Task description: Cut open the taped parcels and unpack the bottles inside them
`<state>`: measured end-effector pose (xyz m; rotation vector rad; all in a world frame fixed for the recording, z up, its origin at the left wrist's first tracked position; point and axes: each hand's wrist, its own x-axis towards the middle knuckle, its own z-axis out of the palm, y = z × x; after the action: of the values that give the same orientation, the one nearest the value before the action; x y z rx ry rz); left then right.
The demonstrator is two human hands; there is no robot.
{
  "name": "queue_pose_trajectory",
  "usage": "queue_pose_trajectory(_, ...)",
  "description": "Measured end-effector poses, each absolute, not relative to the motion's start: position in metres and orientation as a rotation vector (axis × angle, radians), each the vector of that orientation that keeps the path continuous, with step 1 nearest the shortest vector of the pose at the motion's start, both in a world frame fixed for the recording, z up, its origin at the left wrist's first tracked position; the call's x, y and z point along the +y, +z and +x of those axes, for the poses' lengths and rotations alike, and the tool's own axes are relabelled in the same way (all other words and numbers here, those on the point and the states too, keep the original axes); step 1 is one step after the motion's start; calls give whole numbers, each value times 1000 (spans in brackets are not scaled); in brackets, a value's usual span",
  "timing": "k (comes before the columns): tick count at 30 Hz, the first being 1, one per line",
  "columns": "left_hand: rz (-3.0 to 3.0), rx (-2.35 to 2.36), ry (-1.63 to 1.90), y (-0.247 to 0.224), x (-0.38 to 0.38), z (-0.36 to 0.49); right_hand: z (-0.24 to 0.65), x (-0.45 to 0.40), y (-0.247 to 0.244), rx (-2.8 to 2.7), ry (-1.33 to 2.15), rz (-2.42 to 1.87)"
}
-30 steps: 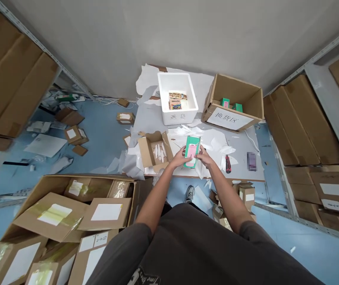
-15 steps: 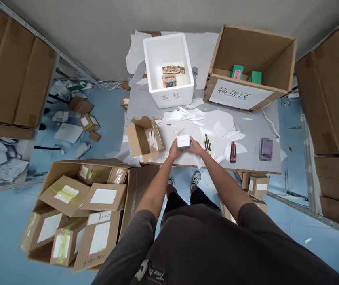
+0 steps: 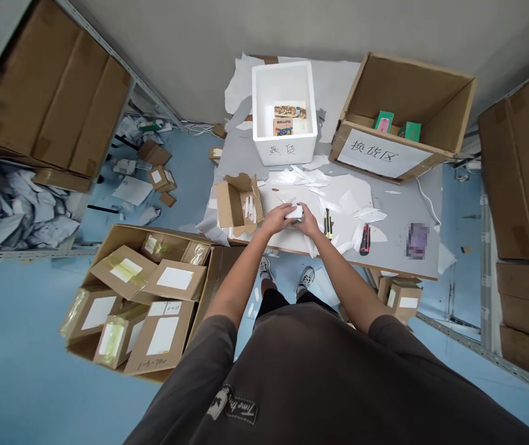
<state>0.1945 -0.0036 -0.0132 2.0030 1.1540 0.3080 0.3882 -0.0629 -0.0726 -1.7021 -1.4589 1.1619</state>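
Observation:
A small white box [image 3: 295,213] is held over the front of the table, between both hands. My left hand [image 3: 277,220] grips it from the left, fingers over its upper side. My right hand [image 3: 309,221] is closed on its right side. The print on the box is too small to read now. Just left of my hands stands an open small carton [image 3: 230,207] with white pieces inside. To the right lie a yellow and black utility knife [image 3: 328,224] and a red and black utility knife [image 3: 365,239].
White foam bin [image 3: 283,151] and large cardboard box [image 3: 398,167] stand along the table's back, each holding small packages. Torn white paper [image 3: 299,177] covers the table's middle. A big carton of parcels [image 3: 116,232] stands on the floor at left; shelves flank both sides.
The view has shifted, so the table appears a little further right. My left hand has moved from the side of the white box to over its top, covering part of it.

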Motion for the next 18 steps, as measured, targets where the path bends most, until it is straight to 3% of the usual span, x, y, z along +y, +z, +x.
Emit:
queue_pose_trajectory(8, 1777, 1621, 561, 0, -7, 213, 373, -76, -61, -1413, 1163, -1775)
queue_pose_trajectory(12, 2023, 1420, 378, 2, -13, 221, 369, -73, -64, -1320, 1133, -1730)
queue_pose_trajectory(18, 1958, 1102, 373, -2, -12, 203, 369, -64, -55, -1197, 1099, -1789)
